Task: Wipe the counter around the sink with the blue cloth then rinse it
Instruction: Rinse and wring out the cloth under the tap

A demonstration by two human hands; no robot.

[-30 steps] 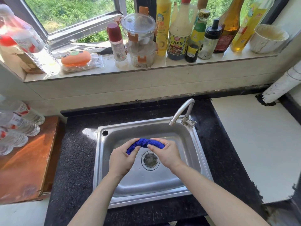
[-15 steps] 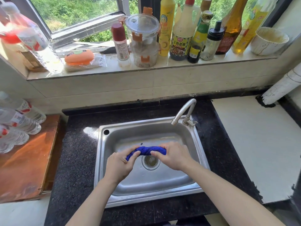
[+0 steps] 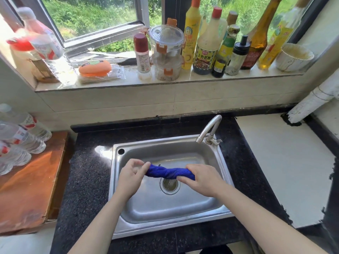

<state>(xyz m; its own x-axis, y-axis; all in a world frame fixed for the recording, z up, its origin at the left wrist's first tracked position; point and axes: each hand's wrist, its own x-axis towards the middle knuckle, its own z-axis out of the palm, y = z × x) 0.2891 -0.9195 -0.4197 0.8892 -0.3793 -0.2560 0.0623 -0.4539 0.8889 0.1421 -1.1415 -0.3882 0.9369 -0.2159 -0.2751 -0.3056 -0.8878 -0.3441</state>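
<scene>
Left hand (image 3: 131, 177) and right hand (image 3: 203, 178) are bare (forearms (image 3: 256, 213) too).

One cloth (image 3: 169, 172), one sink (image 3: 165, 204), one tap (image 3: 206, 128), perhaps four water bottles (image 3: 23, 138)

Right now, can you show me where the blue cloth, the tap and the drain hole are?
blue cloth (image 3: 169, 172): head view, on its twisted middle.
tap (image 3: 205, 128): head view, on the curved spout.
drain hole (image 3: 169, 185): head view, on the round strainer.

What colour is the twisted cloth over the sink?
The cloth is deep blue; best in head view.
</scene>
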